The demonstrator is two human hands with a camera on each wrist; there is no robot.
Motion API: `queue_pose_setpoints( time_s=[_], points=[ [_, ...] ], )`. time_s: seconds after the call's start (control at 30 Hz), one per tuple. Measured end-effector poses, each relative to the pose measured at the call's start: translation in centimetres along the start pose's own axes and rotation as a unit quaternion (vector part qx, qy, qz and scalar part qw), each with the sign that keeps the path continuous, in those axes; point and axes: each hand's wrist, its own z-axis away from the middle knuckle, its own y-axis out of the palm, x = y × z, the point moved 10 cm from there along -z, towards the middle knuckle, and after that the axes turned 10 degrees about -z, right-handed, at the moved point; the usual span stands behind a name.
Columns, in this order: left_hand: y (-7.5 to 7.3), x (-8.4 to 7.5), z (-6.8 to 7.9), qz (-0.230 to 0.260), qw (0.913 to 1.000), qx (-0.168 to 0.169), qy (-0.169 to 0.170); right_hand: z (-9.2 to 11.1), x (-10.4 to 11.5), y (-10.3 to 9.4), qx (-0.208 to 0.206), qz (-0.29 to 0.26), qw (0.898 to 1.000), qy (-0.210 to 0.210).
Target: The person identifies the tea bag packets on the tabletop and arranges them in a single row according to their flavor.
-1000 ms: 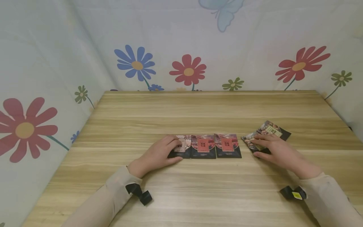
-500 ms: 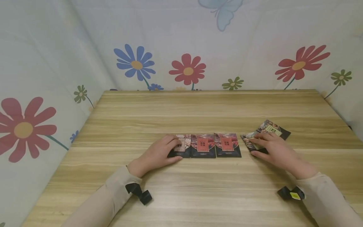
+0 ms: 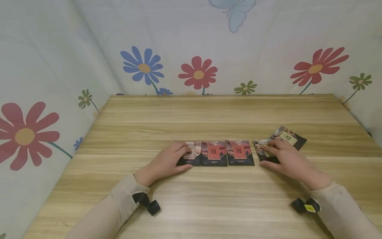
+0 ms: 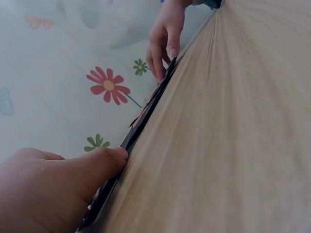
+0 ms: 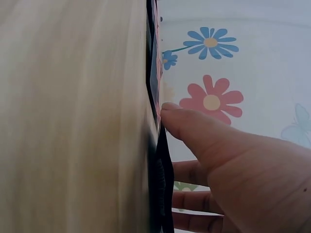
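Observation:
In the head view, my left hand [image 3: 167, 161] rests on a flat dark sachet [image 3: 195, 152] with a pale label, its fingers covering the left part. Its thumb [image 4: 112, 158] lies along the sachet's near edge in the left wrist view. Two sachets with red labels, one in the middle [image 3: 214, 153] and one to its right [image 3: 240, 153], continue the row. My right hand [image 3: 287, 159] lies over another sachet [image 3: 259, 152], its fingers hiding most of it. That sachet is slightly turned, close to the row's right end. The right thumb [image 5: 182, 119] touches near its edge.
Behind the right hand, a sachet with a yellow-green label [image 3: 288, 137] lies at an angle, partly overlapped by the one under the fingers. All rest on a wood-grain table [image 3: 191, 199]. A flower-printed white cloth [image 3: 268, 43] stands behind the far edge.
My right hand has shifted a little to the left, turning the sachet under it straighter and nearer in line with the row. My left hand has stayed in place.

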Motion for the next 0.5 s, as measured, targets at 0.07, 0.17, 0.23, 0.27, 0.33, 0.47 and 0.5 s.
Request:
queue_pose_setpoints(
  time_s=[0.07,0.17,0.23,0.27,0.33,0.47,0.5],
  points=[
    [0.0,0.0,-0.04,0.002,1.0,0.0,0.0,-0.03,-0.04,0.14,0.002,-0.002,1.0,0.004],
    [0.0,0.02,-0.08,0.004,1.0,0.0,-0.001,-0.1,-0.09,0.29,0.003,-0.004,1.0,0.011],
    [0.02,0.05,-0.07,0.004,1.0,0.001,-0.003,-0.16,-0.07,0.36,0.005,-0.008,1.0,0.014],
    [0.04,0.06,-0.06,0.003,1.0,0.002,-0.003,-0.18,-0.06,0.38,0.005,-0.008,1.0,0.017],
    [0.06,0.09,-0.04,0.004,1.0,0.004,-0.005,-0.21,0.04,0.38,0.004,-0.011,1.0,0.017],
    [0.18,0.14,-0.01,0.004,0.9999,0.007,-0.007,-0.22,0.21,0.47,0.003,-0.01,1.0,0.016],
    [0.2,0.14,0.0,0.004,0.9999,0.008,-0.006,-0.22,0.26,0.51,0.003,-0.01,1.0,0.014]
  ],
)
